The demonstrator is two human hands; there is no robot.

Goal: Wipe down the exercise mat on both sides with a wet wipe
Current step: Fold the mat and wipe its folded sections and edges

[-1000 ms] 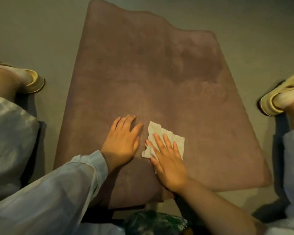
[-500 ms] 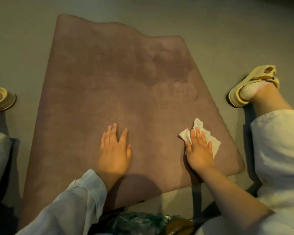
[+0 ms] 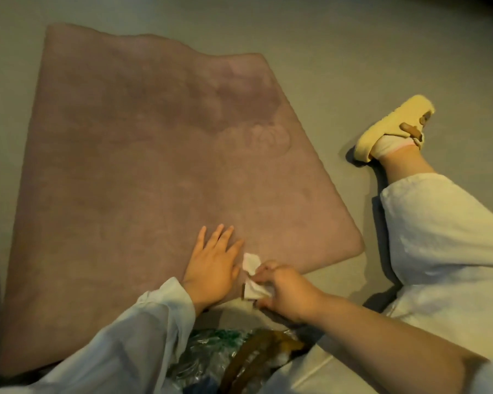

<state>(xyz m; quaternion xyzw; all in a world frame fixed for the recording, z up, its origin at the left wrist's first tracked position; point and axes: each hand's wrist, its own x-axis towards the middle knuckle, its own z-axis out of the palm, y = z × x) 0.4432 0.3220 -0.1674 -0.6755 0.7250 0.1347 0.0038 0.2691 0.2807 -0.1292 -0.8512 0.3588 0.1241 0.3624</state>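
Mat [image 3: 154,172] lies flat on the floor [image 3: 353,38], one face up, between your spread legs. Far half shows darker, blotchy patches, possibly damp from wiping, though the dim light makes that hard to confirm.

Your left hand [image 3: 214,263] rests flat on the mat near its near edge, fingers spread and straight, pinning it down. Your right hand [image 3: 285,291] sits right at the near edge, fingers curled and pinching the wipe [image 3: 252,275], which is bunched up, partly on the mat and partly over its edge. The two hands are just beside each other.

Judgement: you're on the first face, working the near edge. The near left stretch looks unmarked and may need passes. The mat is not yet flipped, so the underside is all left to do.

A crinkled bag [image 3: 211,356] lies by your lap.
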